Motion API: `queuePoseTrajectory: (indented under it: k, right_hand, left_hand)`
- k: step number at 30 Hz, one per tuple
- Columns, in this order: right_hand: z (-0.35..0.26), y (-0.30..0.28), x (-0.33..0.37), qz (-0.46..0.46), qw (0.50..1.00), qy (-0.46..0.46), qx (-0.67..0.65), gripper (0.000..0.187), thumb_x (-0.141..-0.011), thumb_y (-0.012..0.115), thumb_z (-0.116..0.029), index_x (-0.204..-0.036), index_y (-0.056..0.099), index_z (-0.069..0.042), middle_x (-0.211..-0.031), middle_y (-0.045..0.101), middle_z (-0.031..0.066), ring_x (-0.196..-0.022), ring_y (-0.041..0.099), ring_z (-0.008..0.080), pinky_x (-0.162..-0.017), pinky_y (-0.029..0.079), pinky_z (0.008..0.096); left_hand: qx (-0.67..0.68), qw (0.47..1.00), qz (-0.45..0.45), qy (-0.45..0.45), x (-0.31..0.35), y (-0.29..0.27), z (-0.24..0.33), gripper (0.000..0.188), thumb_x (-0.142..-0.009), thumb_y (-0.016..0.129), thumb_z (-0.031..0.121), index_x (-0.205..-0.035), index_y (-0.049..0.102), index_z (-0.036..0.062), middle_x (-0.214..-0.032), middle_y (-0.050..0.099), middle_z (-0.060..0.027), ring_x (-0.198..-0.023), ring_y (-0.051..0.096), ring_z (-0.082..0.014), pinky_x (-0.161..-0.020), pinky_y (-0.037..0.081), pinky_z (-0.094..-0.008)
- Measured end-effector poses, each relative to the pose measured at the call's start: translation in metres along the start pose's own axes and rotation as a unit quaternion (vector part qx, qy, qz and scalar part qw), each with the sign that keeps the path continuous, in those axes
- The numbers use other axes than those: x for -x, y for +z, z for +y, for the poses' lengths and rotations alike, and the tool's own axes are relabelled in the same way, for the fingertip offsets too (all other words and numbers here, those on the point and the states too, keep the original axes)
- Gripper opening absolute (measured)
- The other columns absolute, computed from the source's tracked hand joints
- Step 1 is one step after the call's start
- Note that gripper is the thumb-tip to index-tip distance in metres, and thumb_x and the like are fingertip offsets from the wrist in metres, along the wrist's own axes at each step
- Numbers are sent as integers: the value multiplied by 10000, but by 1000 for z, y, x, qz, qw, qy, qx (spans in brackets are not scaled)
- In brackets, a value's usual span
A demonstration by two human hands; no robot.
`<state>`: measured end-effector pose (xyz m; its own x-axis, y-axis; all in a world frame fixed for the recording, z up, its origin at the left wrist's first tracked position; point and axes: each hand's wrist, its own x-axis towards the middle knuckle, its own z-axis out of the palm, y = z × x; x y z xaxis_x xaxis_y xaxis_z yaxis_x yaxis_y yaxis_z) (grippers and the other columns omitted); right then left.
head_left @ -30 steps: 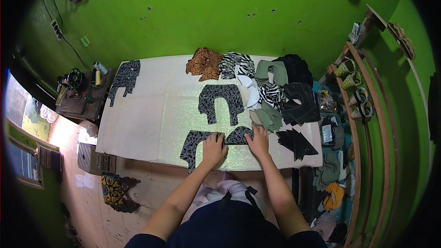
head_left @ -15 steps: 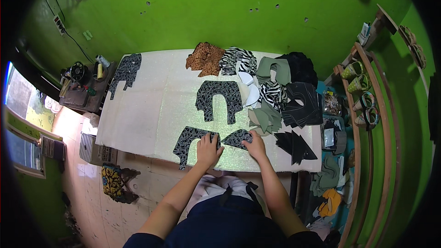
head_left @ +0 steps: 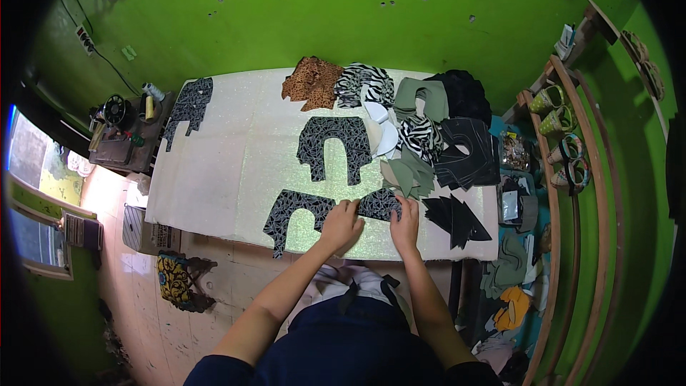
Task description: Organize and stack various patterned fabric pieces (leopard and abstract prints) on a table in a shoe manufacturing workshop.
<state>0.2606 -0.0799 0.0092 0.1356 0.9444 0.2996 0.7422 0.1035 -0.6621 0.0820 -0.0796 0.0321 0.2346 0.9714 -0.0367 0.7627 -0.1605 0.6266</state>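
A small black piece with a pale line pattern (head_left: 379,204) lies near the front edge of the cream-covered table. My right hand (head_left: 405,223) grips its right edge between thumb and fingers. At its left tip is my left hand (head_left: 342,226), fingers drawn together on the piece and partly hiding it. Left of that hand, a U-shaped piece of the same pattern (head_left: 284,209) lies flat, its right leg partly behind the hand. Another U-shaped patterned piece (head_left: 334,129) lies farther back. Dark triangular pieces (head_left: 457,221) sit fanned out right of my right hand.
Leopard-print (head_left: 311,82), zebra-print (head_left: 364,84) and green pieces (head_left: 421,99) lie along the back of the table (head_left: 221,164). Black cut pieces (head_left: 468,154) are piled at the right. A wooden rack with shoes (head_left: 550,125) stands beyond, and a patterned stool (head_left: 177,282) is at left below.
My left hand has shifted right, off the U-shaped piece to the small piece's left tip. The small piece has turned slightly, with my right hand still at its right edge.
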Motion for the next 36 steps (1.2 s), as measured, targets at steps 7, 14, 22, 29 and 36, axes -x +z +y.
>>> queuePoseTrajectory:
  k: [7, 14, 22, 29, 36]
  right_hand:
    - [11, -9, -3, -117, 953, 130, -248, 321, -765, 612, -7, -1080, 554, -29, -883, 591, 90, -744, 561, 168, -685, 456, 254]
    - [-3, 8, -12, -167, 880, 157, -415, 261, -816, 582, -14, -1072, 544, 21, -888, 567, 44, -781, 523, 91, -698, 445, 204]
    - [-47, 40, -18, -264, 892, 169, -327, 271, -848, 558, -78, -1107, 527, -1, -731, 502, -4, -616, 465, 72, -580, 409, 211]
    - [-102, 68, -9, -213, 948, 155, -176, 291, -800, 589, -78, -1083, 556, -20, -810, 624, 138, -695, 608, 206, -635, 470, 298]
    - [-118, 102, 15, -157, 976, 130, -82, 306, -793, 549, -73, -1096, 531, -32, -953, 568, 172, -888, 557, 332, -776, 450, 388]
  left_hand:
    - [80, 996, 34, -22, -8, 2, -16, 545, -788, 600, 294, -1219, 420, 13, -1128, 483, -189, -1007, 495, -330, -878, 397, -388]
    - [176, 981, -16, -83, -8, -19, -36, 294, -823, 594, 228, -989, 581, -15, -790, 590, -142, -698, 564, -205, -632, 443, -319]
    - [312, 935, -52, -160, 0, -55, -95, 202, -885, 529, 175, -896, 594, -17, -734, 580, -3, -669, 501, -70, -623, 411, -221]
    - [275, 947, 13, -164, 9, -84, -144, 230, -816, 600, 194, -917, 608, -13, -734, 635, -100, -658, 588, -157, -621, 454, -272]
    - [124, 983, -1, -136, 22, -96, -162, 206, -791, 600, 165, -904, 612, -7, -791, 625, -171, -719, 610, -284, -663, 469, -350]
